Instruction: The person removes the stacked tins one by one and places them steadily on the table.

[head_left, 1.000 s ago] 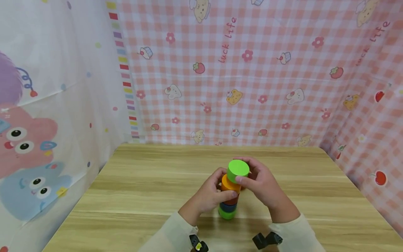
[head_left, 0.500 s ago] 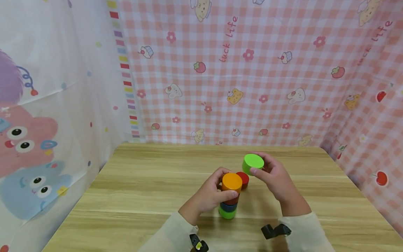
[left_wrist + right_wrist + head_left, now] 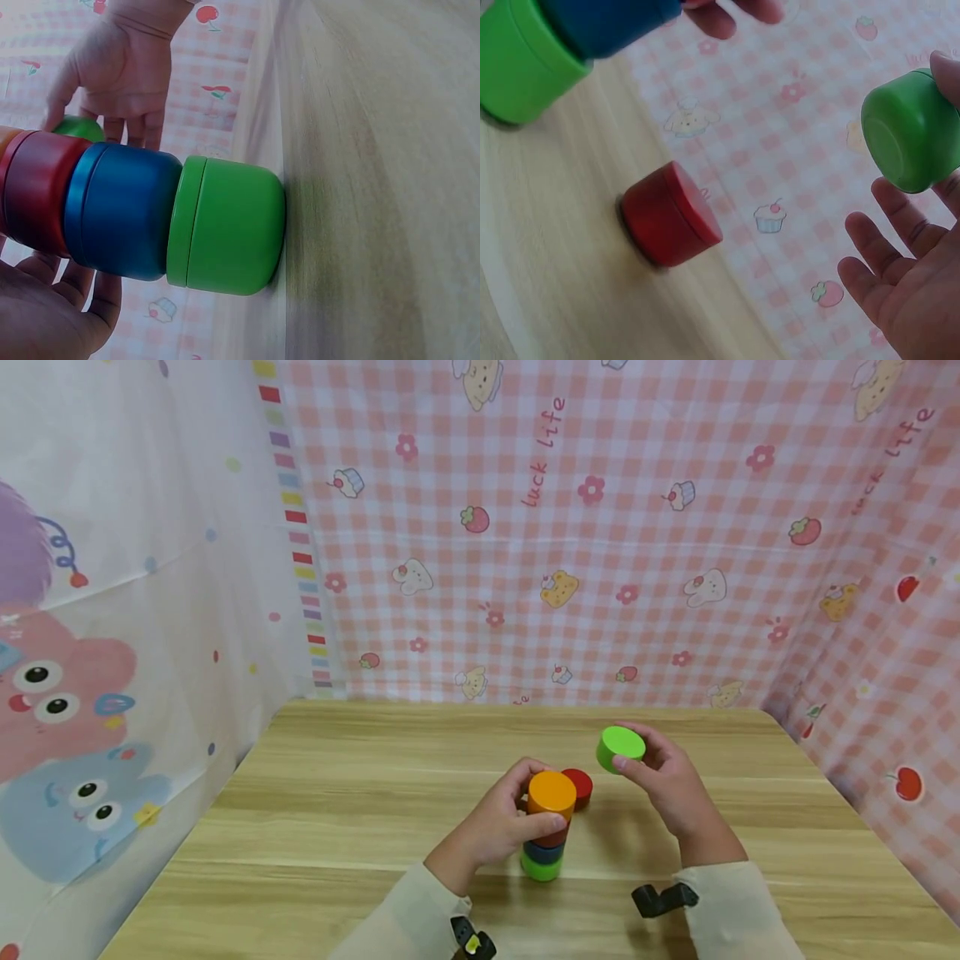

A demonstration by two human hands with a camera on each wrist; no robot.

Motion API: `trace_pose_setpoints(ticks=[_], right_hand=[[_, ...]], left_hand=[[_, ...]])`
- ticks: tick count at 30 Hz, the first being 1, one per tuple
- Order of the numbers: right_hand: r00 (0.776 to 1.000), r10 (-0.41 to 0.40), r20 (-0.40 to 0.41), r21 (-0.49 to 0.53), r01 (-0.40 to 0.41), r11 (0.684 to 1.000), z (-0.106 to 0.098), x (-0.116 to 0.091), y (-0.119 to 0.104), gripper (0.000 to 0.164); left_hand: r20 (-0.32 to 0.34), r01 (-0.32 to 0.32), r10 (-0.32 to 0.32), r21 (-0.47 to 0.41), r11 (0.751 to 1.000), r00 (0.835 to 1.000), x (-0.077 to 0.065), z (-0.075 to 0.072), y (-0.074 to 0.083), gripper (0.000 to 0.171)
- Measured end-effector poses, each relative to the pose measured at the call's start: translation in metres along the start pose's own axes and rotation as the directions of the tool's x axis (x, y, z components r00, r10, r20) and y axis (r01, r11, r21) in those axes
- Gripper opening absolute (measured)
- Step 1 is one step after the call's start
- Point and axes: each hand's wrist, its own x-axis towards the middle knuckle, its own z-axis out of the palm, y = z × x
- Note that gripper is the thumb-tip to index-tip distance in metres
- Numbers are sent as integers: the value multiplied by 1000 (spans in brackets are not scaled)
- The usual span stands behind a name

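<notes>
Four-coloured and upright, a stack of small round lidded jars stands on the table: green (image 3: 236,225) at the bottom, then blue (image 3: 127,214), red (image 3: 41,191), and orange (image 3: 552,792) on top. My left hand (image 3: 498,818) grips the stack's upper part, its thumb across the orange jar's front. To the right and higher up, my right hand (image 3: 667,785) pinches another green jar (image 3: 907,135) between thumb and fingers, clear of the table and apart from the stack. Just behind the stack, a single red jar (image 3: 671,217) sits on the table.
The wooden table (image 3: 360,827) ends at a back wall of pink checked cloth (image 3: 510,560). Cloth also hangs on the left (image 3: 150,635) and right (image 3: 885,635). Each sleeve cuff carries a black wrist mount (image 3: 663,900).
From right above the stack, my right hand has moved off to the right with the green jar, uncovering the orange top and the red jar behind. My left hand has kept its place.
</notes>
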Motion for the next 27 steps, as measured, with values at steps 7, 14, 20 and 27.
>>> trace_pose_setpoints(ticks=[7, 14, 20, 27], right_hand=[[1000, 20, -12, -9, -20, 1000, -5, 1, 9, 47], [996, 81, -33, -47, -82, 995, -10, 0, 15, 54], [995, 97, -33, -35, -99, 995, -13, 0, 24, 54], [989, 144, -40, -75, -146, 986, -15, 1, 35, 57]], left_hand=[[5, -1, 1, 1, 1000, 1000, 0, -1, 0, 45], [5, -2, 2, -2, 1000, 1000, 0, 0, 1, 45], [8, 5, -5, -11, 1000, 1000, -1, -1, 1, 45], [7, 6, -6, -7, 1000, 1000, -1, -1, 0, 46]])
